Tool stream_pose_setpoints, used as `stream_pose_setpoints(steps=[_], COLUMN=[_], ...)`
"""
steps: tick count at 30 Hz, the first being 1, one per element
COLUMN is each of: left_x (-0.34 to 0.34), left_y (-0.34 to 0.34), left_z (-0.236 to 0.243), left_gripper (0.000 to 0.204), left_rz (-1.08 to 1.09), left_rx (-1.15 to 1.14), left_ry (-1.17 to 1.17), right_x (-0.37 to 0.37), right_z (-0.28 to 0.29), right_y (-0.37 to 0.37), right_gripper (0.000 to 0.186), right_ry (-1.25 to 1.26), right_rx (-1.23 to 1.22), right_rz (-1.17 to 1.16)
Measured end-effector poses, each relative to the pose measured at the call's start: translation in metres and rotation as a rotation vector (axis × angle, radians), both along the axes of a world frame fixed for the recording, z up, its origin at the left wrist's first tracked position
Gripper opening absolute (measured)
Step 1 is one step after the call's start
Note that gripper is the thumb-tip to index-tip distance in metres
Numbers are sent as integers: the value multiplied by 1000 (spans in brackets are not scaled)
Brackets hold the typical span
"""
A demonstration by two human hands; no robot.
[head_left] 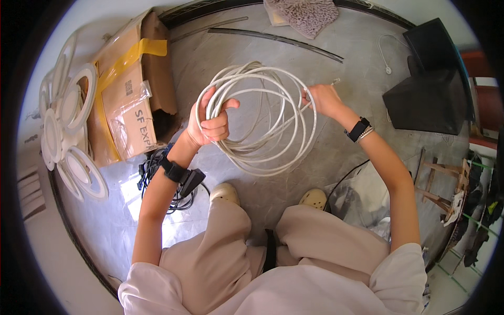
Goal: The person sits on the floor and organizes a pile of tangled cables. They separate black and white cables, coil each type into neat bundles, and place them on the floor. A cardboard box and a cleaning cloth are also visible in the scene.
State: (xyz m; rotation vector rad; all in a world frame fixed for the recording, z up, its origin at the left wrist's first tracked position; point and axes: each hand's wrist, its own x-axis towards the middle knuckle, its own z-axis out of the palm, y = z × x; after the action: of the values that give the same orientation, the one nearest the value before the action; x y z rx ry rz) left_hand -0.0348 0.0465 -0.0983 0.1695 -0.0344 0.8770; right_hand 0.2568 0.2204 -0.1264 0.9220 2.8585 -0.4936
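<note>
A white cable (216, 101) hangs in several loose loops above the floor in front of me. My left hand (209, 125) is wrapped round the gathered strands on the loops' left side, its thumb pointing right. At the right side of the loops, my right hand (321, 100) pinches the cable with its fingertips. A small clear plug (336, 81) sticks out just beyond that hand's knuckles. Part of the right fingers is hidden behind the strands.
A taped cardboard box (128, 89) and a white petal-shaped lamp (63, 121) stand on the left. Black cables (152, 170) lie beside my left forearm. Dark strips (273, 38) and a shaggy mat (307, 16) lie farther off. A black box-shaped object (425, 102) is at right.
</note>
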Motion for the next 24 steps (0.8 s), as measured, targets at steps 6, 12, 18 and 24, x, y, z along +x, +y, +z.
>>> stream_pose_setpoints(steps=[6,12,18,24], left_x=[-32,-51,-32,-38], left_y=[-35,-75,-87,-87], left_z=[-31,-52,-93,-125], left_gripper=[84,50,24,27], left_rz=[242,648,810,800], left_rx=[-73,-393,-761,-874], left_ry=[177,151,628,978], right_x=[-26,-50,-63,-80], right_z=[-28,-42,-57,-53], right_y=[-14,-13,-7,-2], right_gripper=[18,25,28,28], right_ry=[73,188,268,344], right_rx=[-69,-138,31,84], right_rz=[77,54,77,112])
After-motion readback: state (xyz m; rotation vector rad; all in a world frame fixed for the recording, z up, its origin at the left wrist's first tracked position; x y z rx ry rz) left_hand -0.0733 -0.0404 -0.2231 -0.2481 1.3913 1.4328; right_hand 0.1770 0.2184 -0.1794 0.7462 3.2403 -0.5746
